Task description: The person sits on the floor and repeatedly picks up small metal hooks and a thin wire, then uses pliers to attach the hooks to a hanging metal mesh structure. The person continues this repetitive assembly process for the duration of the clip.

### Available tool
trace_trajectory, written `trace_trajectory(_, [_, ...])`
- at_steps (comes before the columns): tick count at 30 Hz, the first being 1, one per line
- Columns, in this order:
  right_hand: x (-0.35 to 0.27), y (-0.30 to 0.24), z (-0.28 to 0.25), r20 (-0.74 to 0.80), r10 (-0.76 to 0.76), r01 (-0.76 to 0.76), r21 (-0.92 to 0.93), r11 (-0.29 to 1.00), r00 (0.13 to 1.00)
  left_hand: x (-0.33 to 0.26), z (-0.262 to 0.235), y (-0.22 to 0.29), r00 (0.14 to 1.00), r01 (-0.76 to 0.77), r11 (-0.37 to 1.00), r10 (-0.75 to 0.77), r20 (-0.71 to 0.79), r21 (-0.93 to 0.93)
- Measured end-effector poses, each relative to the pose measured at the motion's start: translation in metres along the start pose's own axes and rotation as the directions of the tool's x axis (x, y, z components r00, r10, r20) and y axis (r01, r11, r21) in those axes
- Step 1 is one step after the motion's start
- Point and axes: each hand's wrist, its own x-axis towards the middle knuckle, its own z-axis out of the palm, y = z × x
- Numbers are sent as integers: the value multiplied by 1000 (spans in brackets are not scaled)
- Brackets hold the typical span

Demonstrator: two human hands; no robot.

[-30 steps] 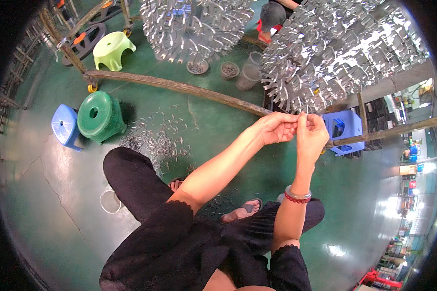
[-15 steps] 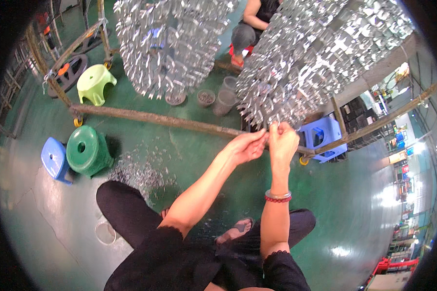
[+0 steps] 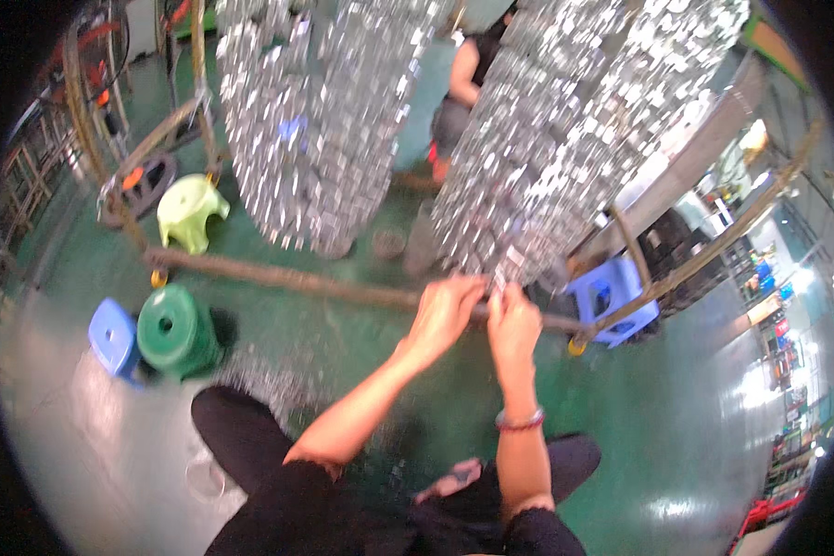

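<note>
The left hand (image 3: 447, 310) and the right hand (image 3: 512, 320) met at the lower edge of the nearer hanging cluster of small silver pieces (image 3: 565, 139). Both were drawn nearly closed, fingertips pinched together around one small shiny piece (image 3: 503, 275) at the bottom of that cluster, just above a rusty horizontal bar (image 3: 278, 278). The picture was too blurred to tell which fingers actually gripped the piece and which only steadied it.

The piece looked thin, light and stiff, probably metal or metallised plastic, and likely slick with sharp little edges (so a fingertip pinch at its sides seemed the sensible hold, not a full grasp). The whole hanging mass would probably sway and tangle if tugged.

A beaded bracelet (image 3: 520, 422) sat on the right wrist. A second cluster of the same silver pieces (image 3: 315, 120) hung to the left, well apart. On the green floor (image 3: 676, 435) stood a pale green stool (image 3: 188, 211), a dark green stool (image 3: 173, 329), a small blue stool (image 3: 113, 335) and another blue stool (image 3: 612, 298) beyond the bar. Another person (image 3: 463, 93) sat behind the clusters.
</note>
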Motion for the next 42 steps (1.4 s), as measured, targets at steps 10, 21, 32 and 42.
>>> trace_trajectory(10, [19, 0, 7, 114, 108, -82, -214, 973, 988, -44, 6, -30, 833, 524, 841, -473, 289, -135])
trace_trajectory(21, [26, -12, 4, 21, 39, -27, -420, 907, 999, -48, -14, -17, 977, 204, 971, -210, -38, -123])
trace_trajectory(32, [3, -17, -7, 34, 59, -51, -204, 978, 998, 37, 11, 73, 918, -255, 961, 276, -286, 109])
trace_trajectory(42, [-1, -4, -13, 150, 57, -25, -209, 978, 987, 54, 26, 79, 938, -196, 943, 260, -229, 270])
